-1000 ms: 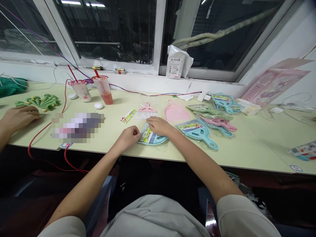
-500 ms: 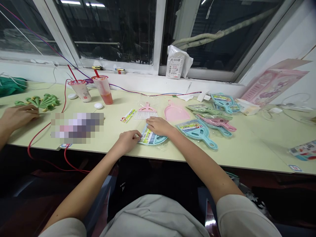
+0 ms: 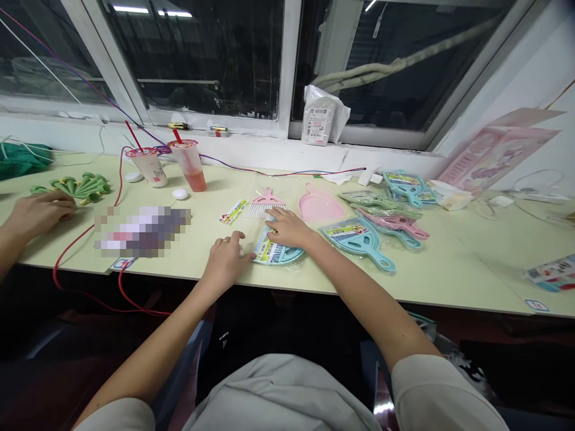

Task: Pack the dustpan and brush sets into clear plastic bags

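A blue dustpan set in clear wrap [image 3: 275, 252] lies near the table's front edge, partly under my right hand [image 3: 284, 227], whose fingers are spread over its top. At its left edge is my left hand [image 3: 227, 257], fingers apart, thumb touching the wrap. Just behind lie a pink brush with white bristles [image 3: 266, 203] and a pink dustpan [image 3: 321, 205]. To their left is a printed card [image 3: 233, 211]. Another wrapped blue set [image 3: 358, 236] lies right of my right hand.
More wrapped sets [image 3: 390, 206] are piled at the right, near a pink box [image 3: 498, 152]. Two cups [image 3: 188, 164] with red straws stand back left. Another person's hand [image 3: 42, 212] is beside green pieces [image 3: 85, 187] at far left. A red cable crosses the left side.
My left hand's fingers have lifted and opened away from the wrapped set, its thumb still at the edge. My right hand's fingers have shifted and spread slightly.
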`<state>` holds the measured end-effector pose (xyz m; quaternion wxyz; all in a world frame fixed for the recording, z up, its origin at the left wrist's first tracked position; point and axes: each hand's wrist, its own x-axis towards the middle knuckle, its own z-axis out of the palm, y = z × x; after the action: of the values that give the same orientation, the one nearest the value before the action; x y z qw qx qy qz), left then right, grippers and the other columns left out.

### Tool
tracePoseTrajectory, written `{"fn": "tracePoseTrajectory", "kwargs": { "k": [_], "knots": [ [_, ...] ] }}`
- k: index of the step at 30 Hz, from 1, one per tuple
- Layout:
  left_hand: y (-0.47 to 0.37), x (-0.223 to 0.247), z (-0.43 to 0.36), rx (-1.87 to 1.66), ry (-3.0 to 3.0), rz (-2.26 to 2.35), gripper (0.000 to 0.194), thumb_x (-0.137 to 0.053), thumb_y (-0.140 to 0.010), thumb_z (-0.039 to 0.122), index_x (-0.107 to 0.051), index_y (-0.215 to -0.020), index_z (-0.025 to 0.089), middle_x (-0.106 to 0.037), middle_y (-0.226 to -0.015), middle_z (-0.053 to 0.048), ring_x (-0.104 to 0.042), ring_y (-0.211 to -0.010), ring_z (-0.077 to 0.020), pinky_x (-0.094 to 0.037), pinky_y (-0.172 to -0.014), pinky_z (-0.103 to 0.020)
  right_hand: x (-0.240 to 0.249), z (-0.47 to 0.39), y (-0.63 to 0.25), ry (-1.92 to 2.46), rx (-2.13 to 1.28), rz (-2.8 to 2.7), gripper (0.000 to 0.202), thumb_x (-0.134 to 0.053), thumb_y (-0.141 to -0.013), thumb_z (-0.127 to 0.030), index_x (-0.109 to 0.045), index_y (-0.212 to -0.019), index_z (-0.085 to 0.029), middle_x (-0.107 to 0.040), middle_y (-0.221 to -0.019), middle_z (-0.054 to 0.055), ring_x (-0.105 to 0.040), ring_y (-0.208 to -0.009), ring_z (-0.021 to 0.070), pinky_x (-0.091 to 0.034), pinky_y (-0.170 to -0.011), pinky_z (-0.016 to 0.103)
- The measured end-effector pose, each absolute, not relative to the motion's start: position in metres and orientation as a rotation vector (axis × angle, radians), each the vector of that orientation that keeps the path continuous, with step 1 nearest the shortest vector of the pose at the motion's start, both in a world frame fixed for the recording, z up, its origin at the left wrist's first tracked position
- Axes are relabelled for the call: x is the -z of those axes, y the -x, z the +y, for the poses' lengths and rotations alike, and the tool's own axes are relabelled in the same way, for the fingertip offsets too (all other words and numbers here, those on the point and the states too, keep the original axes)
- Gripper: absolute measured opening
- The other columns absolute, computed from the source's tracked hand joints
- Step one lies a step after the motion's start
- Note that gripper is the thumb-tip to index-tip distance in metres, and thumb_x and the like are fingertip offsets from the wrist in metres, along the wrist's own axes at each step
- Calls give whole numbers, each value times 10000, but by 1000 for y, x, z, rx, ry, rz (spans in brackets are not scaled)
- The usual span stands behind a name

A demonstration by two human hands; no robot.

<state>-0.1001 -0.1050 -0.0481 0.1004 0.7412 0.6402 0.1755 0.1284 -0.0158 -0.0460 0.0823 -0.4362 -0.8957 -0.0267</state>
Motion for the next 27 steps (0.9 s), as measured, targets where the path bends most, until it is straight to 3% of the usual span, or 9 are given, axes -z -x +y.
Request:
{"fn": "tracePoseTrajectory", "kwargs": {
  "k": [2,5,9,12,16,20,22,25,27],
  "knots": [
    [99,49,-105,-619,-2089,1760,476,-663,-912,325,-519,-1349,203,-706,-951,-63,-653,-972,-287,-491,-845,-372,46,-16,-128,1289,96,-2668,473,-532,-1025,-418,-712,-1378,-158,-365,-1713,139,-300,-1579,340,-302,-1250,506],
    [95,51,-105,-729,-2001,1676,431,-641,-892,240,-554,-1312,195,-684,-895,-26,-657,-856,-230,-483,-756,-328,45,-17,-128,1292,109,-2646,454,-547,-1019,-423,-736,-1342,-166,-485,-1589,175,-405,-1472,341,-365,-1181,496],
    [89,50,-104,-725,-2157,1577,334,-560,-901,165,-685,-1211,160,-676,-915,-63,-660,-871,-234,-492,-816,-345,42,-17,-126,1345,166,-2642,434,-570,-1010,-458,-765,-1276,-177,-625,-1296,184,-508,-1274,350,-403,-1096,497],
    [90,48,-100,-668,-2337,1446,324,-480,-924,136,-768,-1066,178,-659,-968,-98,-660,-893,-247,-497,-854,-371,41,-16,-124,1357,131,-2654,430,-579,-1005,-450,-743,-1259,-144,-660,-1226,180,-541,-1224,340,-418,-1073,464],
    [93,46,-97,-560,-2478,1252,378,-423,-950,120,-792,-957,200,-623,-973,-111,-643,-906,-252,-495,-866,-382,39,-16,-124,1363,16,-2565,633,-663,-947,-398,-545,-1475,-70,-673,-1289,198,-583,-1213,327,-440,-1042,413],
    [94,41,-100,-466,-2569,1172,457,-373,-948,82,-793,-1071,210,-585,-952,-106,-598,-841,-247,-487,-816,-377,38,-19,-126,1291,30,-2577,750,-593,-989,-321,-312,-1671,-187,-703,-1217,143,-614,-1142,308,-447,-999,406],
    [94,39,-102,-423,-2599,1147,504,-357,-925,52,-783,-1140,214,-584,-962,-109,-590,-847,-248,-484,-808,-372,37,-19,-126,1291,74,-2610,631,-517,-1006,-217,-425,-1631,-227,-706,-1171,128,-616,-1123,293,-442,-1000,401],
    [95,36,-104,-402,-2610,1145,529,-360,-912,42,-767,-1204,214,-596,-981,-117,-592,-882,-252,-481,-817,-372,38,-18,-127,1359,119,-2637,448,-491,-982,-130,-711,-1366,-196,-698,-1138,144,-611,-1123,294,-449,-994,395],
    [94,33,-106,-400,-2612,1143,512,-353,-938,66,-765,-1205,210,-604,-989,-122,-594,-895,-257,-483,-828,-384,39,-18,-127,1389,130,-2640,383,-509,-970,-126,-783,-1232,-185,-689,-1128,152,-605,-1122,298,-462,-981,396]
  ]
}}
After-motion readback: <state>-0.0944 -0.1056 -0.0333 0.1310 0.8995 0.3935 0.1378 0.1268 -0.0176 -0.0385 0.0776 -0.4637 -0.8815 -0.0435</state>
